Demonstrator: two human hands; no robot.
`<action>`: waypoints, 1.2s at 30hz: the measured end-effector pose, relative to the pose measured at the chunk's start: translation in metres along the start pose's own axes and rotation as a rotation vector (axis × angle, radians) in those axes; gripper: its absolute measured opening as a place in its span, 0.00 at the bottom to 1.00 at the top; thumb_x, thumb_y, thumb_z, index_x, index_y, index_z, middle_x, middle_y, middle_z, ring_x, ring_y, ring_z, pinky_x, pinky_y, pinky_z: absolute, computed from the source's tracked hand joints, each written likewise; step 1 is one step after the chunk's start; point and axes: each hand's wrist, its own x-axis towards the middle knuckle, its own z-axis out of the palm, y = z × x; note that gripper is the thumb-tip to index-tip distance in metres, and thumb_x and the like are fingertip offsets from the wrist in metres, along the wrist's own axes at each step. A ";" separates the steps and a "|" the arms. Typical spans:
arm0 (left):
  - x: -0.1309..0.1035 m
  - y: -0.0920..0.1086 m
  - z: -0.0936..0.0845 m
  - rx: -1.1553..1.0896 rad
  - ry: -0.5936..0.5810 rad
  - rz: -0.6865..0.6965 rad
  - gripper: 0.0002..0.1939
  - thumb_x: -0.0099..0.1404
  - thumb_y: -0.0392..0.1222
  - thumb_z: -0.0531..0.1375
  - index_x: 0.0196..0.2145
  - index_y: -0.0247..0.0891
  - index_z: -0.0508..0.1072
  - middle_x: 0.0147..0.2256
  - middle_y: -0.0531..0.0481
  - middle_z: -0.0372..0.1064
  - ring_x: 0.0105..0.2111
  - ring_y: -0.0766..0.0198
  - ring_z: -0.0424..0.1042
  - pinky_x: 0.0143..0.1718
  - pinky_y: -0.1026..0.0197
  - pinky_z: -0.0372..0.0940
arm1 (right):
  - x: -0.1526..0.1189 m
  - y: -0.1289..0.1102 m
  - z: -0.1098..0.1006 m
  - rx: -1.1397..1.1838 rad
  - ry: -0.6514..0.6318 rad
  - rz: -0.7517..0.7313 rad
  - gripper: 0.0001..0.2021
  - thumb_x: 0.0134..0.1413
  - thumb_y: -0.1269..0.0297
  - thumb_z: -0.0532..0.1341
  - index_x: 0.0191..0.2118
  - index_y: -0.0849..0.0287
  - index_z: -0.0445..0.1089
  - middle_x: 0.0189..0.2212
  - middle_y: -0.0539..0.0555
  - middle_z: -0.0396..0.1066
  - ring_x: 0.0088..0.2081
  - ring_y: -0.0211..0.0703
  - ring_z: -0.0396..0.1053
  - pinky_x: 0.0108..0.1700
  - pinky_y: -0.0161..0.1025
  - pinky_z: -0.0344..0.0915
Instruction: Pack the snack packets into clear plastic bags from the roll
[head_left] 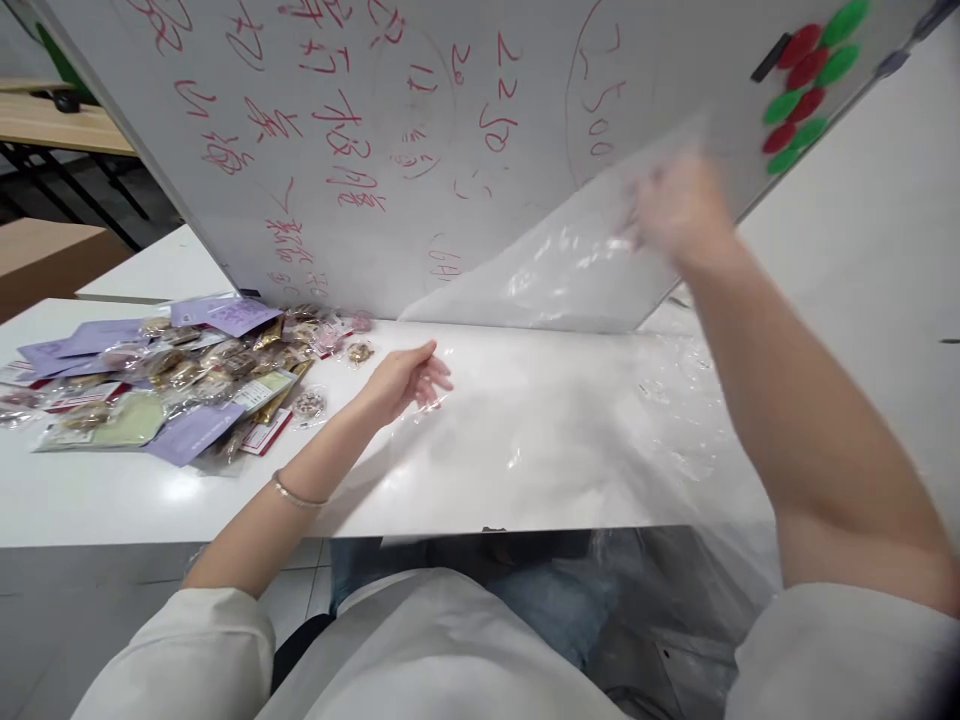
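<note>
Clear plastic film rises from the right half of a white table in a slanting, shiny sheet, its lower part spreading over the tabletop and hanging past the front edge. Far left, a wooden desk stands in the background, with a brown box in front of it. On the left of the table lies a heap of small packets, mostly in clear wrapping, with flat purple packets among them. Two small wrapped pieces sit at its right side, one of them a gold-toned round piece. Next comes the left hand, a bracelet on its forearm; it is open above the table, fingers loosely spread, and whether it touches the film I cannot tell. Behind the heap and the film leans a whiteboard with red handwriting. Further right, the right hand, blurred, is closed around the raised upper part of the film. Beyond it, red and green magnets cluster near the board's right edge beside a small black bar.
</note>
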 end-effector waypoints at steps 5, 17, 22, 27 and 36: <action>-0.029 -0.038 -0.033 0.382 0.030 -0.378 0.18 0.69 0.48 0.53 0.26 0.35 0.70 0.14 0.50 0.64 0.11 0.67 0.61 0.14 0.65 0.53 | -0.069 0.017 0.105 -0.399 -0.454 0.386 0.19 0.68 0.63 0.52 0.31 0.66 0.75 0.21 0.60 0.73 0.29 0.47 0.75 0.38 0.45 0.70; -0.051 -0.046 -0.024 1.331 0.234 -0.188 0.21 0.71 0.53 0.49 0.43 0.34 0.72 0.31 0.38 0.75 0.34 0.47 0.75 0.36 0.54 0.63 | -0.182 -0.017 0.223 -0.263 -0.664 -0.093 0.36 0.66 0.41 0.44 0.71 0.59 0.51 0.70 0.66 0.48 0.71 0.63 0.43 0.68 0.62 0.41; -0.059 -0.035 -0.049 1.589 0.616 -0.131 0.24 0.73 0.54 0.48 0.49 0.31 0.71 0.46 0.30 0.71 0.47 0.42 0.71 0.42 0.52 0.65 | -0.185 -0.012 0.243 -0.263 -0.747 -0.133 0.40 0.64 0.36 0.41 0.73 0.54 0.43 0.74 0.62 0.33 0.73 0.61 0.29 0.69 0.63 0.32; -0.063 -0.046 -0.076 1.668 0.774 -0.347 0.25 0.72 0.47 0.50 0.55 0.20 0.66 0.49 0.22 0.65 0.46 0.39 0.71 0.41 0.51 0.65 | -0.169 -0.019 0.246 -0.305 -0.657 -0.180 0.38 0.65 0.40 0.45 0.71 0.62 0.50 0.72 0.67 0.41 0.73 0.64 0.34 0.69 0.64 0.31; -0.057 -0.056 -0.077 1.715 0.608 -0.234 0.19 0.72 0.36 0.46 0.56 0.30 0.64 0.47 0.31 0.66 0.41 0.51 0.75 0.40 0.57 0.66 | -0.120 -0.163 0.310 -0.133 -0.643 -0.603 0.39 0.62 0.47 0.56 0.73 0.55 0.43 0.72 0.65 0.40 0.62 0.64 0.59 0.58 0.53 0.58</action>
